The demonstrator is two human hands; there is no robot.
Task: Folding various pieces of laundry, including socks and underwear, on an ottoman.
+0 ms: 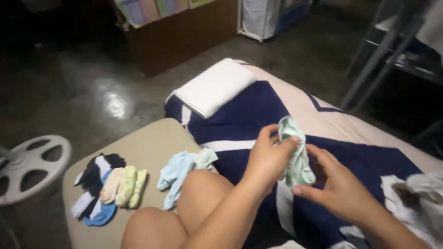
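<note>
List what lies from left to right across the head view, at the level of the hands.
White fan base → dark and pastel sock pile → light blue socks → left hand → pale green sock → right hand → white clothes.

The room is dim. A bright glare patch sits on the floor (115, 105) left of the white pillow (213, 86), which is the brightest surface. Beyond the pillow, corners sink into shadow. Slight softness throughout.
</note>
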